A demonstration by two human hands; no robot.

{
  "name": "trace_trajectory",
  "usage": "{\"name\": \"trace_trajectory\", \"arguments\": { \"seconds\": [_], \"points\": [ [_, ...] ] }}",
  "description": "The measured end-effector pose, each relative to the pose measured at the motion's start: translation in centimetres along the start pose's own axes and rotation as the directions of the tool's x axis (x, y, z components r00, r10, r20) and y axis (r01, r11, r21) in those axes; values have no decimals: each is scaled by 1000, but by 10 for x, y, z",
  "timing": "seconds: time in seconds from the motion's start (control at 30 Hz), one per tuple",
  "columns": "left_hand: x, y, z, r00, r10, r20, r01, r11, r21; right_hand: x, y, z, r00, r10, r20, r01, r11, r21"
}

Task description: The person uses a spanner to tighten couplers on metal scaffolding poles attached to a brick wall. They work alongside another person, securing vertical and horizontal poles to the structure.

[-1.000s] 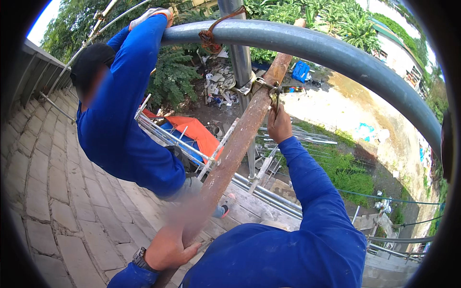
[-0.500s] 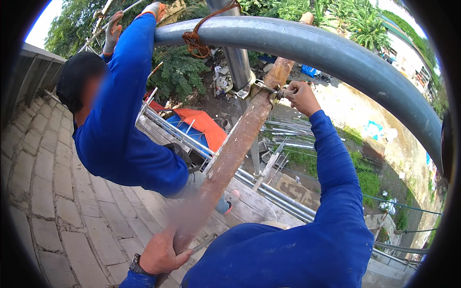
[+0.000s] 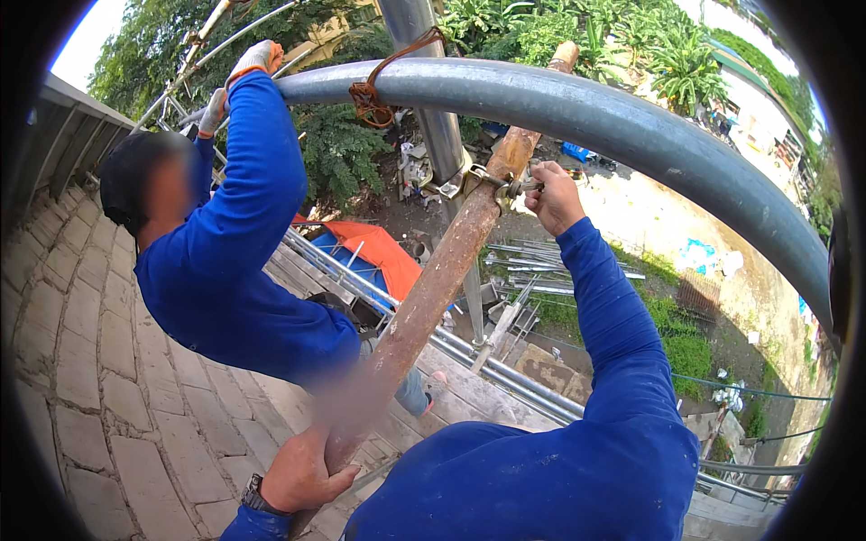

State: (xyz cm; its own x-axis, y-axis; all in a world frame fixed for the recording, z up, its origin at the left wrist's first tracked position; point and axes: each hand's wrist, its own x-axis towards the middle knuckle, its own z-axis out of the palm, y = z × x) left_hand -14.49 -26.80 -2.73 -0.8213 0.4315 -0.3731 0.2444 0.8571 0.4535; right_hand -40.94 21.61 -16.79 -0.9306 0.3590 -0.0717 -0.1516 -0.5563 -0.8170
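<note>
A rusty brown scaffold pipe (image 3: pixel 433 279) slants from the lower left toward the upper right. My left hand (image 3: pixel 302 473), with a dark watch at its wrist, is wrapped round the pipe's near end. Farther up, a metal scaffold clamp (image 3: pixel 480 178) sits around this pipe, next to an upright silvery post (image 3: pixel 440 135). My right hand (image 3: pixel 557 200) is closed, fingers pinching the bolt end (image 3: pixel 523 187) that sticks out of the clamp's right side. A blurred patch covers part of the pipe just above my left hand.
A thick grey pipe (image 3: pixel 577 95) crosses above the clamp, tied with reddish wire (image 3: pixel 370 99). At left, a co-worker in a blue shirt (image 3: pixel 225 243) reaches up to its end with gloved hands. A block wall (image 3: pixel 135 397) borders wooden planks (image 3: pixel 469 388); the ground lies far below.
My right hand stays at the clamp's bolt, its fingers and wrist slightly turned. The co-worker's farther gloved hand has come down toward the grey pipe's end. My left hand keeps its grip.
</note>
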Motion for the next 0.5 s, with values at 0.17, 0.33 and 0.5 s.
{"name": "trace_trajectory", "arguments": {
  "seconds": [0.17,0.33,0.5],
  "points": [
    [-4,-7,5,999,31,-8,-31,1000,1,13,-18,21,926,-366,-90,341,915,-214],
    [-1,-7,6,997,72,-17,-71,997,25,79,-53,-7,386,-834,394,710,-3,-704],
    [5,-7,6,995,99,-16,-99,995,8,16,-106,59,-21,-899,438,848,-248,-469]
  ]
}}
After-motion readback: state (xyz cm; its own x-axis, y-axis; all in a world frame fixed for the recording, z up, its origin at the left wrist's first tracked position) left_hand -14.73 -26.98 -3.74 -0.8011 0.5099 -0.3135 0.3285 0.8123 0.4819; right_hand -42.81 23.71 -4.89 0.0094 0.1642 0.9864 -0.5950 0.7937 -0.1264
